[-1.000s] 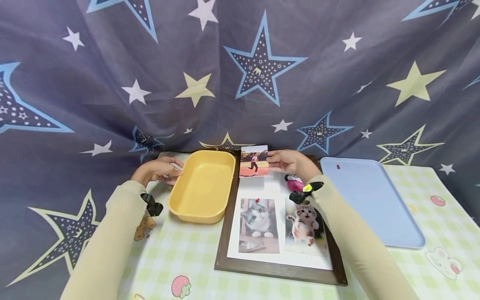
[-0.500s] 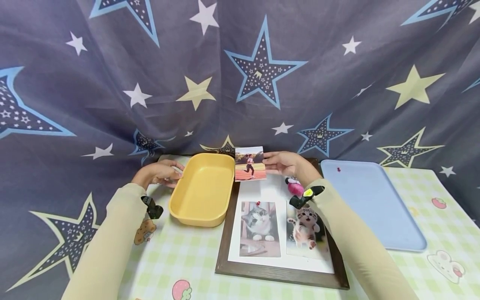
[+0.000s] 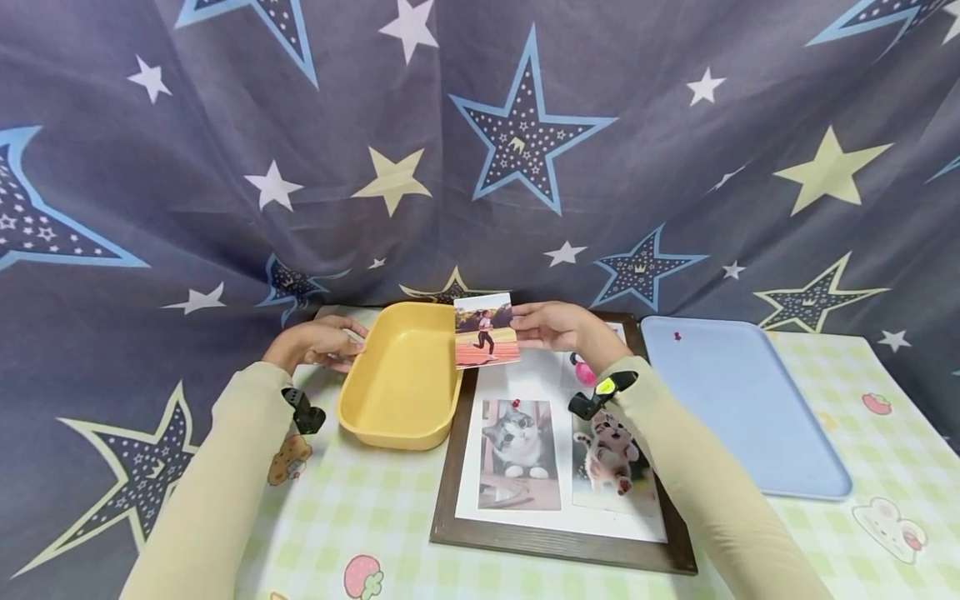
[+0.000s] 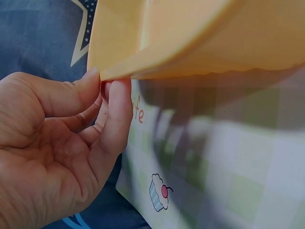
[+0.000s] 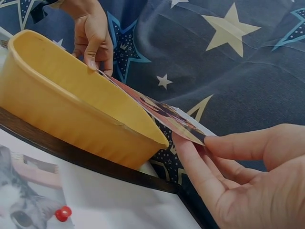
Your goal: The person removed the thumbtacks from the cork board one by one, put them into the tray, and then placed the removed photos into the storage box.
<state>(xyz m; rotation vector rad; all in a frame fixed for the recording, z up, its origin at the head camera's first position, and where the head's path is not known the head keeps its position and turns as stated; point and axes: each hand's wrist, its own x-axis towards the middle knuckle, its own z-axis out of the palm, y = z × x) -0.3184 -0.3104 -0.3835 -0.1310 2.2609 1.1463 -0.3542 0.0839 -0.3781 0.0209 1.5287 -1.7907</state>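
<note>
In the head view my left hand [image 3: 324, 342] pinches the left rim of a yellow basin [image 3: 405, 383]; the left wrist view shows thumb and fingers on that rim. My right hand [image 3: 553, 326] pinches the right edge of a photo of a runner [image 3: 486, 331]. This photo hangs over the basin's right rim, and its thin edge shows in the right wrist view. Below lies a brown-framed white board [image 3: 562, 533] bearing a grey-and-white cat photo [image 3: 517, 454] with a red pushpin [image 5: 63, 213] at its top, and a tabby kitten photo [image 3: 611, 458]. The right arm partly covers the board.
A pale blue tray [image 3: 742, 408] with a red pushpin [image 3: 677, 336] in it lies right of the board. Something pink [image 3: 584, 372] shows on the board beside the right wrist. A green checked cloth [image 3: 330, 517] covers the table, and a star-patterned curtain [image 3: 480, 242] hangs behind.
My right hand has carried the runner photo left, from over the board to the basin's right rim. The left hand stays on the basin's rim.
</note>
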